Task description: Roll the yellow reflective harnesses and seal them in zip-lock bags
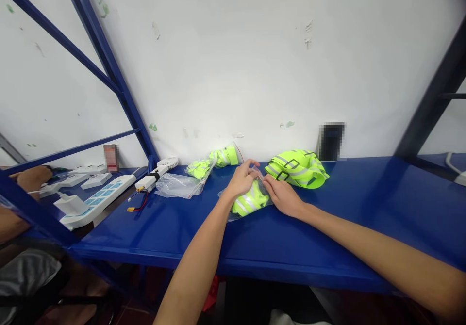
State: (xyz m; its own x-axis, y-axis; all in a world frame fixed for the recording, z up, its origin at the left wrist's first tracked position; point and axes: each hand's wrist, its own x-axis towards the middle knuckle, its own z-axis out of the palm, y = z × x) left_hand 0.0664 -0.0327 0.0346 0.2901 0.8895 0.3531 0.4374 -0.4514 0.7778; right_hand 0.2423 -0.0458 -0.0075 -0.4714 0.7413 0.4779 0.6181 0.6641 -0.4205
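Note:
A clear zip bag (270, 201) lies on the blue table with a folded neon-yellow reflective vest (251, 201) inside. My left hand (243, 178) is closed on the bag's top edge, fingers bent over it. On the other side of that edge, my right hand (282, 195) pinches the bag near its corner. Just behind my right hand rests a loose bundled reflective vest (298, 169) with black buckles and grey stripes. Further left, two more rolled neon-yellow bundles (224, 156) sit by the wall, at least one of them in clear plastic.
An empty clear bag (176, 186) lies left of my hands. Beside it are a white device with wires (151, 180) and a white fan (168, 162). A power strip (100, 201) stands past the blue frame post (124, 97), near another person's arm (14, 218). A dark blurred object (331, 141) leans on the wall.

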